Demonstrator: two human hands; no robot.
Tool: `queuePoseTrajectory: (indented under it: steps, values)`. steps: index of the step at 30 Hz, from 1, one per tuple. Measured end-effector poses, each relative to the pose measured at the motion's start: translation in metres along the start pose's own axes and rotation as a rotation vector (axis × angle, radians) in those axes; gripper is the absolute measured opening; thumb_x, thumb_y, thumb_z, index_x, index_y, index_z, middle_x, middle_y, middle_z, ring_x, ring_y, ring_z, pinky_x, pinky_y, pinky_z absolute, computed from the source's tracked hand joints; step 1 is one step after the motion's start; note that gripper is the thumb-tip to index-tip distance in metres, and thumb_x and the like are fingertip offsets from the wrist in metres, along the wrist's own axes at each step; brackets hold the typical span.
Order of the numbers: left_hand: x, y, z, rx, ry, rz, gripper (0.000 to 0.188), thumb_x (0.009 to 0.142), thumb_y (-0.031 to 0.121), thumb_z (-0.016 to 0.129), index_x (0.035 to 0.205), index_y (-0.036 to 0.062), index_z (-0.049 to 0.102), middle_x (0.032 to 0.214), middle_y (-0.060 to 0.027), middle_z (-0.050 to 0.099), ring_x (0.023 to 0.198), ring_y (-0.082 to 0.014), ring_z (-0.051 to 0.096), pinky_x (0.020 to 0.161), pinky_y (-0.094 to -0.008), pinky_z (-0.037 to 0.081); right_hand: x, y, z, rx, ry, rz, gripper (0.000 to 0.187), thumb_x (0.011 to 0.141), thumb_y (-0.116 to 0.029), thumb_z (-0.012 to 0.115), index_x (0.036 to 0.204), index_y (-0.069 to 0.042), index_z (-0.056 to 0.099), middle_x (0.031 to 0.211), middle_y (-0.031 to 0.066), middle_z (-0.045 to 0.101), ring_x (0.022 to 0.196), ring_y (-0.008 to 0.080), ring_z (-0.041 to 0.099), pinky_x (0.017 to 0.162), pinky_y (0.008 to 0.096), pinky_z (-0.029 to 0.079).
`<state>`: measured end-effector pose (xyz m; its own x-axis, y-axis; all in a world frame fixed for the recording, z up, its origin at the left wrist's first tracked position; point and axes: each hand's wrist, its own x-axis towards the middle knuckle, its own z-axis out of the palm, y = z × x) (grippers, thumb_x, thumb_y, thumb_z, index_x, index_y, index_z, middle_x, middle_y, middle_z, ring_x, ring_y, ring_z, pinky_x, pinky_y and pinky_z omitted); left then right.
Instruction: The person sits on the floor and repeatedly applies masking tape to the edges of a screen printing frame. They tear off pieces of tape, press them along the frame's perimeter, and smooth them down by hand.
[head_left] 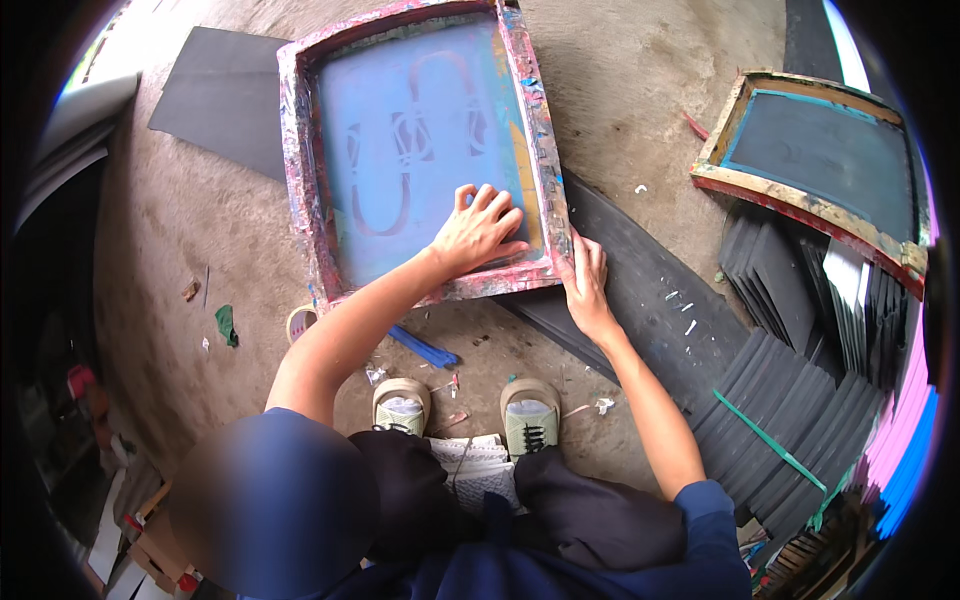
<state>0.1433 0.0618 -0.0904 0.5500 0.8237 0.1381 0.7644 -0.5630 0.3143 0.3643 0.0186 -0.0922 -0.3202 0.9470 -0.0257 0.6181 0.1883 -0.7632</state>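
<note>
Part of this scene is slipping out of sight. The lower left of the frame is showing only a blurred patch over your head, and the dark rim of the lens is swallowing the corners, so the cardboard bits at the lower left are hard to make out. Your right hand's fingers [578, 268] are partly tucking under the frame's corner, so I cannot tell how firmly they are gripping.

The paint-smeared pink wooden screen-printing frame [300, 140] is lying flat on the concrete floor [640, 70] in the upper middle of the picture. Inside it, the blue mesh [400, 150] is carrying a pale looped stencil shape. A second, yellow-edged wooden frame with dark mesh [820, 150] is leaning at the upper right, well apart from your hands, over fanned stacks of black foam sheets [790, 390] that are filling the right side. A green strip [768, 440] is lying across those sheets.

Your left hand [478, 228] is reaching in from the lower left and pressing down on the blue mesh near the frame's lower right corner, fingers spread open and flat, holding nothing. Your right hand [588, 285] is resting at that same corner, touching the frame's outer edge and the long black sheet [650, 290] lying beneath it. You are crouching, with both sandalled feet [530, 415] showing just below the frame.
</note>
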Motion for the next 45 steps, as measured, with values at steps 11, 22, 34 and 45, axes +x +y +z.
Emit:
queuePoseTrajectory:
  steps: [11,22,34,45]
  values:
    - [0.012,0.011,-0.005,-0.144,0.07,-0.167,0.033,0.08,0.043,0.059,0.081,0.0104,0.052,0.088,-0.0078,0.044,0.09,-0.0273,0.042,0.079,-0.0426,0.03,0.002,0.005,0.0,0.023,-0.005,-0.022,0.048,0.095,-0.029,0.041,0.136,-0.007,0.031,0.121,0.0143,0.038,0.112,0.0312,0.038,0.097,0.0435,0.027]
    - [-0.006,0.065,-0.009,-0.35,0.121,-0.252,0.023,0.08,0.032,0.06,0.083,0.009,0.057,0.082,-0.0066,0.055,0.081,-0.0242,0.056,0.07,-0.036,0.046,0.002,0.011,0.003,0.039,0.03,-0.03,0.046,0.095,-0.031,0.041,0.134,-0.006,0.035,0.12,0.0149,0.04,0.113,0.0311,0.038,0.097,0.0417,0.029]
    - [-0.156,0.007,-0.05,0.047,-0.004,-0.255,0.036,0.083,0.031,0.057,0.108,0.0055,0.052,0.094,-0.0097,0.049,0.094,-0.0247,0.048,0.081,-0.0358,0.044,0.004,0.021,-0.004,0.032,-0.064,-0.018,0.049,0.095,-0.027,0.042,0.135,-0.001,0.032,0.122,0.0169,0.038,0.117,0.0307,0.035,0.101,0.0391,0.026]
    - [-0.208,-0.007,-0.062,0.584,-0.072,-0.236,0.039,0.075,0.023,0.058,0.108,0.0022,0.054,0.092,-0.007,0.053,0.09,-0.0206,0.054,0.077,-0.0295,0.048,0.005,-0.007,-0.005,0.002,-0.008,0.098,0.056,0.094,-0.028,0.046,0.139,-0.005,0.023,0.117,0.0202,0.038,0.111,0.0318,0.039,0.098,0.0404,0.029]
